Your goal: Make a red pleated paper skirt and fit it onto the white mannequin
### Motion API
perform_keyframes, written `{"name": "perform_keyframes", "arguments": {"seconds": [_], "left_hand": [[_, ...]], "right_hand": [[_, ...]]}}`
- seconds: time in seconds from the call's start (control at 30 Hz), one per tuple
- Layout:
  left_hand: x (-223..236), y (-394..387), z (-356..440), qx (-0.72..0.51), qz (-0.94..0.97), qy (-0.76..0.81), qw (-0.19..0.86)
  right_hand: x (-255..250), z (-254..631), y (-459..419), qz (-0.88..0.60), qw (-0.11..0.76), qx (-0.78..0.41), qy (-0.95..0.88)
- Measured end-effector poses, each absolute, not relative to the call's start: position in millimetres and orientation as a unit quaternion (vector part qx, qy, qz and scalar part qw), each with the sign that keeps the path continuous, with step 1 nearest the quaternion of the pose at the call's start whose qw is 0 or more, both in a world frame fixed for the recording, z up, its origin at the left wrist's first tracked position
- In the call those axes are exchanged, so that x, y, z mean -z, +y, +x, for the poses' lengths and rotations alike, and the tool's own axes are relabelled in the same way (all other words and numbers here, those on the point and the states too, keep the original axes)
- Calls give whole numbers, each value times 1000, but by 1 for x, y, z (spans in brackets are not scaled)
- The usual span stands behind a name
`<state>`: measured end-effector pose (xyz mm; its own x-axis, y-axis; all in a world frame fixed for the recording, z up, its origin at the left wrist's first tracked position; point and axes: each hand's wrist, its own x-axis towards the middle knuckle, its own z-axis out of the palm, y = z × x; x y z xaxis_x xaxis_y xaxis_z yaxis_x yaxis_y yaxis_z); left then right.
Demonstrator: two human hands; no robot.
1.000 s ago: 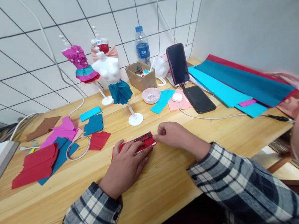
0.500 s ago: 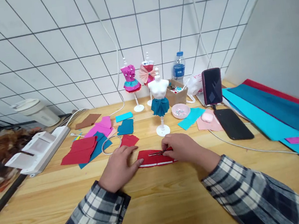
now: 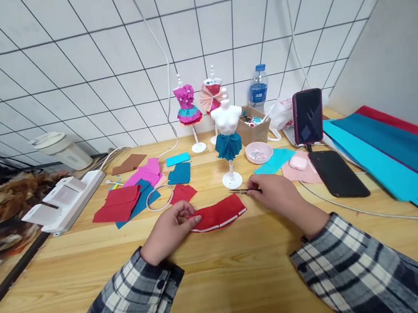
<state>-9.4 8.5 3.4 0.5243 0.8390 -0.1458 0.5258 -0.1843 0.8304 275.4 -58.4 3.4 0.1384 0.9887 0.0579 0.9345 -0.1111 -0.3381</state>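
A red piece of fabric with a white lower edge lies on the wooden table in front of me. My left hand pinches its left end, fingers curled. My right hand is closed on small dark tweezers, held just off the fabric's upper right corner. Right behind stands a white mannequin bust wearing a teal skirt.
Two dressed mannequins stand at the wall. Fabric scraps lie left, beside a white power strip. A pink bowl, cardboard box, bottle, two phones and large teal sheets sit right.
My right hand lifted the tweezers off the red fabric and moved them up and right. The left hand slid to the fabric's left end. The camera view rose and swung left.
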Motion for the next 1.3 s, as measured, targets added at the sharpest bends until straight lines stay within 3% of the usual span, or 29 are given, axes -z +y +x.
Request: {"name": "perform_keyframes", "arguments": {"seconds": [0.07, 0.13, 0.23, 0.33, 0.43, 0.8, 1.13, 1.3], "left_hand": [[-9, 5, -9, -170, 683, 437, 561], [-15, -1, -7, -158, 639, 409, 632], [-21, -9, -3, -135, 626, 361, 678], [-22, -13, -3, -129, 620, 339, 696], [-23, -11, -6, -143, 631, 336, 685], [-20, -3, -10, -51, 698, 395, 595], [-14, -21, 7, -22, 619, 391, 681], [-13, -10, -2, -119, 562, 426, 699]], "right_hand": [[-4, 272, -61, -725, 183, -55, -662], [-7, 262, -66, -672, 270, -50, -688], [-12, 239, -76, -545, 356, -198, -732], [-13, 220, -84, -493, 311, -398, -708], [-15, 218, -84, -495, 276, -484, -666], [-28, 235, -82, -437, 295, -538, -657], [-30, 238, -85, -377, 301, -573, -662], [-24, 247, -79, -418, 289, -592, -626]]}}
